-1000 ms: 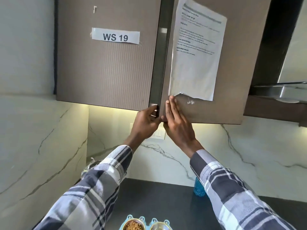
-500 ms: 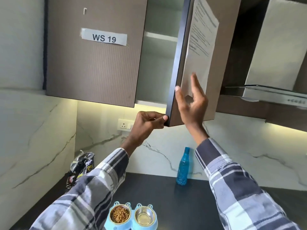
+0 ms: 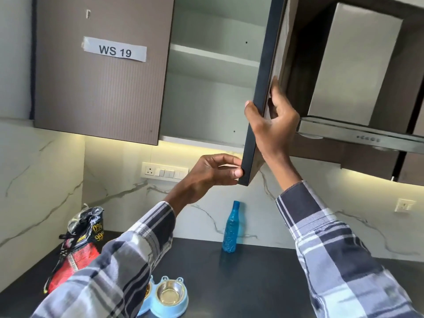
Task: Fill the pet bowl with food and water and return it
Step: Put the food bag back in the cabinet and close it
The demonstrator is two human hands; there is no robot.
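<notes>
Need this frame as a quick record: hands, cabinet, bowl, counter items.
left hand: fingers pinch lower corner of cabinet door
right hand: grips door edge higher up
cabinet: right door swung open, visible shelves bare
pet bowl: blue double bowl on counter, one cup partly hidden by sleeve
blue bottle: upright by backsplash
food bag: counter, left

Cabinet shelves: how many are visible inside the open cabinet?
2: an upper shelf across the middle and the bottom shelf at the base. Others may be hidden above.
</notes>
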